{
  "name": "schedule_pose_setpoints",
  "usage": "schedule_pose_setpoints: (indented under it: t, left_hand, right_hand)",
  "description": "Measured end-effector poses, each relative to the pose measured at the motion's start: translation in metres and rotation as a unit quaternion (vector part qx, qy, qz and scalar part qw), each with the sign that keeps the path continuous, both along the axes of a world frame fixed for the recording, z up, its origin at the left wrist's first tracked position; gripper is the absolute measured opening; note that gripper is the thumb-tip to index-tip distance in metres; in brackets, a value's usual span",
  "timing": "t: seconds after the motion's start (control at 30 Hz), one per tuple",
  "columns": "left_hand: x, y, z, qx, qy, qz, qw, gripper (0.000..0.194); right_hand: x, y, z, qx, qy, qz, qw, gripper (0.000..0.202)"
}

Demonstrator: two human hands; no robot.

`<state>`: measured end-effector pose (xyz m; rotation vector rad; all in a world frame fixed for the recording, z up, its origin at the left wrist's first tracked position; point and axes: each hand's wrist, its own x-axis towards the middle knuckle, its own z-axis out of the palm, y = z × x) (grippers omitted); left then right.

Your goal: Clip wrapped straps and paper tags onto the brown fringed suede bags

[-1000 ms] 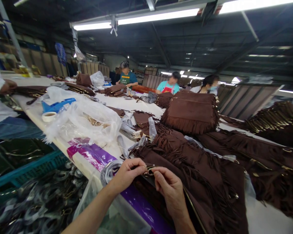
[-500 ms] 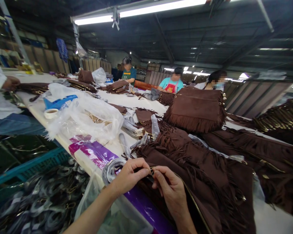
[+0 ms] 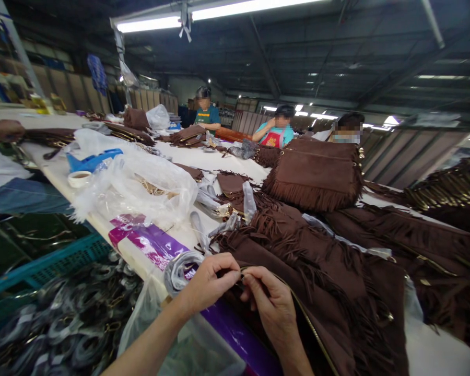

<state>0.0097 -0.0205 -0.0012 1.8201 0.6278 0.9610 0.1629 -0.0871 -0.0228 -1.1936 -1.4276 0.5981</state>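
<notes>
The small metal fitting [image 3: 242,276], beside the brown fringed bag [image 3: 325,308], shows less than a second ago: the left hand [image 3: 215,277] and right hand [image 3: 269,295] now meet closer, fingertips pinched on it, hiding its shape. A coiled wrapped strap [image 3: 176,272] crowds the left hand.

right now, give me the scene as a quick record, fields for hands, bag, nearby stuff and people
left hand: pinching at a small fitting, mostly hidden
right hand: pinching at the same piece
brown bag: fringed, beside right hand
beside left hand: plastic-wrapped coil
lower left: teal crate of similar coils
people: three across the table
</notes>
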Motion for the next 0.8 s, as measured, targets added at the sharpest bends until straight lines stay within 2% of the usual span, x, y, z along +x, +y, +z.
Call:
schedule_pose_setpoints:
  t: [0.13, 0.37, 0.6, 0.8]
  left_hand:
    - [0.0008, -0.0012, -0.0012, 0.010, 0.009, -0.001, 1.000, 0.018]
    - [0.0037, -0.0019, -0.0052, 0.062, 0.035, 0.020, 0.997, 0.018]
    - [0.0047, -0.0022, -0.0073, 0.044, 0.032, 0.034, 0.998, 0.017]
    - [0.0028, -0.0019, -0.0089, 0.058, 0.039, 0.020, 0.997, 0.017]
  right_hand:
    - [-0.0006, -0.0003, 0.0037, 0.004, -0.038, -0.001, 0.999, 0.020]
    - [-0.0035, 0.0000, 0.0066, 0.067, -0.123, -0.017, 0.990, 0.026]
    - [-0.0055, 0.0028, 0.0018, 0.027, -0.102, -0.001, 0.994, 0.028]
    - [-0.0040, 0.0024, 0.0011, 0.014, -0.105, 0.022, 0.994, 0.028]
